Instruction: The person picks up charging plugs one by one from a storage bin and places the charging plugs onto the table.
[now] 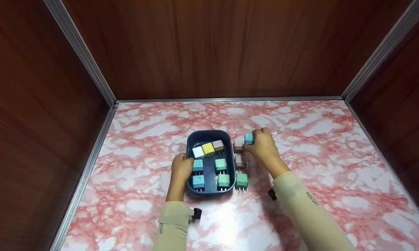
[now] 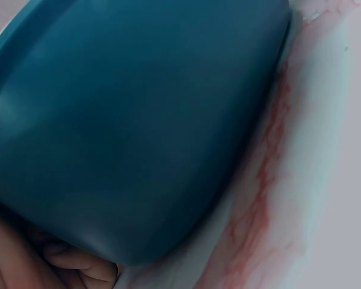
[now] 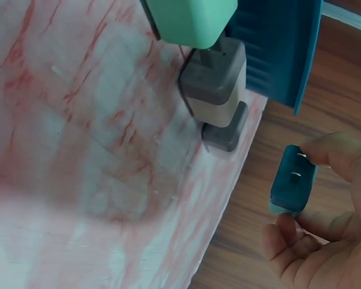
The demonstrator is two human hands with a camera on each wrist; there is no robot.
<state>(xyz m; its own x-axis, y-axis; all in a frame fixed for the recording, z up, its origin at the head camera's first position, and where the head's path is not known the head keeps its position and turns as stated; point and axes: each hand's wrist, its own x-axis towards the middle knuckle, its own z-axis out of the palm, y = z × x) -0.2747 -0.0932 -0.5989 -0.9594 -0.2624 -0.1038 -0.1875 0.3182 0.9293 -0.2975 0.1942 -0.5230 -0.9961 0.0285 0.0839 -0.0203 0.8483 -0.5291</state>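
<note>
My right hand (image 1: 265, 148) pinches a blue charger plug (image 1: 248, 138) between thumb and fingers, raised to the right of a dark blue plastic tray (image 1: 209, 178). In the right wrist view two metal prongs show on the held plug (image 3: 293, 180). At the tray's left rim, my left hand (image 1: 180, 170) grips the edge, with curled fingers (image 2: 84, 265) against the outer wall in the left wrist view. Inside the tray lie a white plug (image 1: 197, 152), a yellow plug (image 1: 208, 149), a grey plug (image 1: 218, 145), and several blue and green ones.
Along the tray's right side stand two grey-brown plugs, the nearer one (image 1: 240, 161) behind a green plug (image 1: 241, 180). All rest on a red-and-white marbled tabletop (image 1: 139, 174). Dark wood panels (image 1: 209, 52) with metal edging enclose the back and sides.
</note>
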